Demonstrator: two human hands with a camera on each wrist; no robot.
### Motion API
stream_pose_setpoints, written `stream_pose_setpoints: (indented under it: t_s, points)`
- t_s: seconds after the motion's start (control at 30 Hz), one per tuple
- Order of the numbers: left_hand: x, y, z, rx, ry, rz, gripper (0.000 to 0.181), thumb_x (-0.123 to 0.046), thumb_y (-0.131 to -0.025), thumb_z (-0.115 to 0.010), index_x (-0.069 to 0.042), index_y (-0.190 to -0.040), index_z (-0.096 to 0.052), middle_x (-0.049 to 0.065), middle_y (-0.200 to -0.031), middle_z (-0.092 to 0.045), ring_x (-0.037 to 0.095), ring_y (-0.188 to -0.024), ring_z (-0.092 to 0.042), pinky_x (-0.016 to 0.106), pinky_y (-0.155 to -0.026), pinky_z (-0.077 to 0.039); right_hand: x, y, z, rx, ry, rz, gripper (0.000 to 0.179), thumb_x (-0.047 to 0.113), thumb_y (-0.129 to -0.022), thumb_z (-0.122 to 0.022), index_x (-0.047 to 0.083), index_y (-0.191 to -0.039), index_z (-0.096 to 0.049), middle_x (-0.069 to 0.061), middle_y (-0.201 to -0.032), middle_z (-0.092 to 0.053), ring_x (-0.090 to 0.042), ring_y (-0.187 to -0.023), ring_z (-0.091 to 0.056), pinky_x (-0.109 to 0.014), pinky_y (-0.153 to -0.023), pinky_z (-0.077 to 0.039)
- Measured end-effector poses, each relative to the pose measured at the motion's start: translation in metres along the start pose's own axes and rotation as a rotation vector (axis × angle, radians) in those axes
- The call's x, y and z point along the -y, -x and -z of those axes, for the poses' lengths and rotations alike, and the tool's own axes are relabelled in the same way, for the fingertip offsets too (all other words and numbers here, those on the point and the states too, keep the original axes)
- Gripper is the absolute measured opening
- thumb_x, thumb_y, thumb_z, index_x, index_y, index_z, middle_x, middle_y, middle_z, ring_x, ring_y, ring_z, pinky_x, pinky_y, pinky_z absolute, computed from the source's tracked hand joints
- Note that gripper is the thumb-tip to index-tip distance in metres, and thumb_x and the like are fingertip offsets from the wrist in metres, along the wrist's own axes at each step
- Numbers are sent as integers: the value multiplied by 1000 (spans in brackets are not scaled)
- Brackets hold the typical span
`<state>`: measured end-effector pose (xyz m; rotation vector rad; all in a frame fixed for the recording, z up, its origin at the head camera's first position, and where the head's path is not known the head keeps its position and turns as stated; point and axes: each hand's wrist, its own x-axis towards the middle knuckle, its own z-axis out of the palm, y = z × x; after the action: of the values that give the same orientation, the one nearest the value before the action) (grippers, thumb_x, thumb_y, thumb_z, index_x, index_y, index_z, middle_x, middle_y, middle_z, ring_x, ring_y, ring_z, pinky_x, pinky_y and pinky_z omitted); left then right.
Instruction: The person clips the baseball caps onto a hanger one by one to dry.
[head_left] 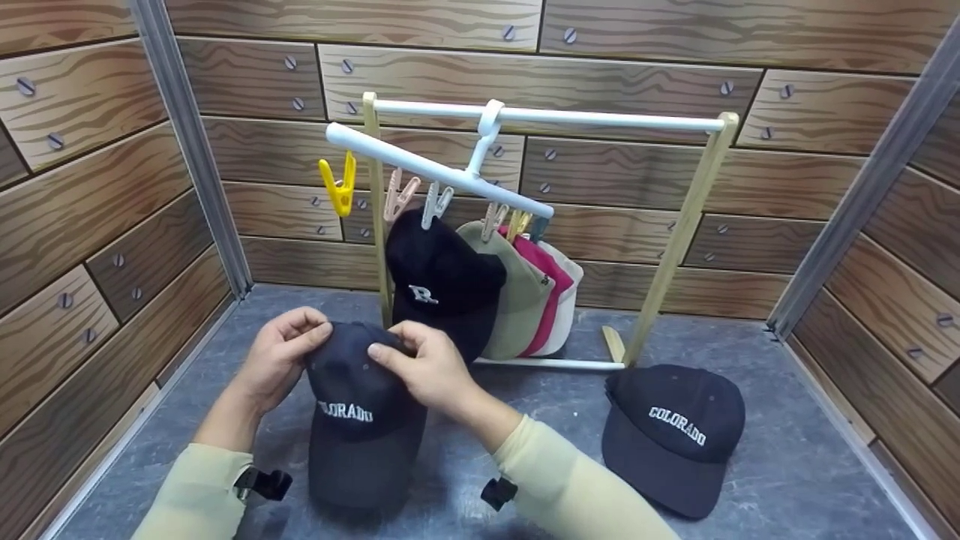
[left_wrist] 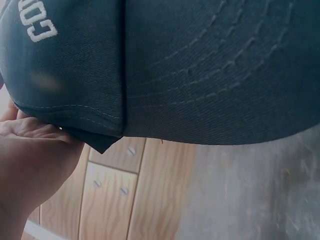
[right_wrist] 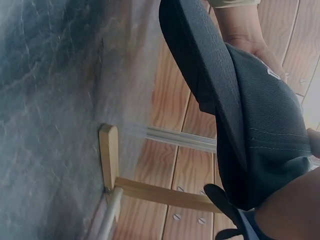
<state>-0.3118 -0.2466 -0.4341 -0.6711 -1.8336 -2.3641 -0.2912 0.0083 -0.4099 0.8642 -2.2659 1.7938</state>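
A dark navy cap (head_left: 360,382) with white "COLORADO" lettering is held up in front of me, brim pointing down. My left hand (head_left: 274,360) pinches the left side of its crown between thumb and fingers. On the right side, my right hand (head_left: 439,371) pinches the crown's top edge. In the left wrist view, the cap's stitched brim (left_wrist: 215,80) fills much of the picture. The right wrist view shows the cap (right_wrist: 270,110) from the side, with both hands at it. Another dark "COLORADO" cap (head_left: 690,412) lies on the table to the right.
Behind stands a rack (head_left: 615,116) with a tilted light-blue hanger (head_left: 427,165) hooked on its rail. Clothespins on it hold a black cap (head_left: 442,262), a khaki cap (head_left: 506,300), a red cap and a white cap. The yellow clothespin (head_left: 343,187) at left grips nothing.
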Motion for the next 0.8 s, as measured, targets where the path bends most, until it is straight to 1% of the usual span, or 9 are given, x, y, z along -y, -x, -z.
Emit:
stream_pose_setpoints:
  t_s: [0.3,0.53,0.8]
  points:
    - [-9,-8,-18,-19,-8,-34,17,7,-107,-62,-4,-97,-69,3,-87,-70,12,-78,-68,25,-69,-57,8,-4,20,11,-13,11,20,19,-103,-81,-1,-106,-78,-5,-91,-82,-5,-78,-70,-22,-74,-56]
    - [-14,-13,-27,-17,0,-46,18,7,-107,-63,-6,-97,-70,2,-88,-71,12,-79,-68,25,-70,-57,14,-7,33,30,28,35,20,20,-104,-80,0,-106,-79,-3,-92,-81,-6,-80,-69,-24,-75,-55]
    - [-20,-18,-37,-8,14,-52,19,7,-106,-63,-8,-98,-71,1,-87,-71,13,-79,-67,25,-70,-56,20,-10,44,27,32,36,19,20,-103,-81,1,-106,-79,-2,-91,-81,-9,-81,-70,-25,-75,-56]
